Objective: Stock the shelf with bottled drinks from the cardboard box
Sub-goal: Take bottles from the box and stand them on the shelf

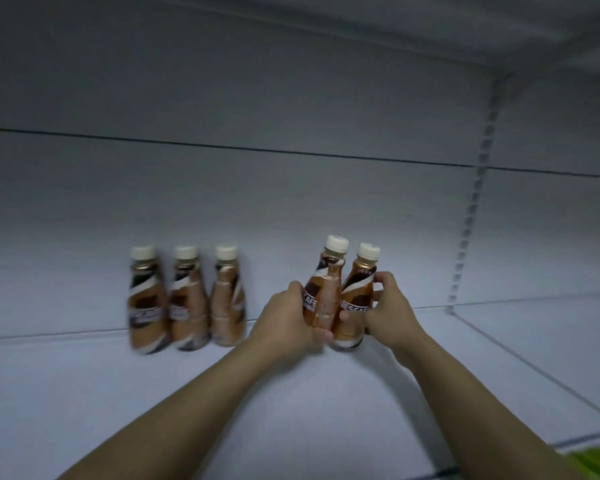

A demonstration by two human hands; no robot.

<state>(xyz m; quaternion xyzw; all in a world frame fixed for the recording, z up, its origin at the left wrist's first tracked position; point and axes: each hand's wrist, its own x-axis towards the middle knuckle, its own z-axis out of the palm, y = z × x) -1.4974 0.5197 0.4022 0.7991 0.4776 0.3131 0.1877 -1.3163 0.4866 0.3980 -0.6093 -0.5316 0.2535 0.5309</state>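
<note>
Three brown coffee bottles with cream caps stand in a row at the back of the white shelf (84, 393): the left one (147, 299), the middle one (187, 299) and the right one (226, 296). Further right, my left hand (288, 317) grips a fourth bottle (326, 289), which leans slightly right. My right hand (388, 310) grips a fifth bottle (355, 299) beside it, its base at the shelf surface. The two held bottles touch each other. The cardboard box is out of view.
The shelf's white back panel (291, 188) rises behind the bottles. A slotted upright (471, 209) runs down at the right, with a seam between shelf boards. Another shelf board hangs overhead. Something green (596, 462) shows at the bottom right corner.
</note>
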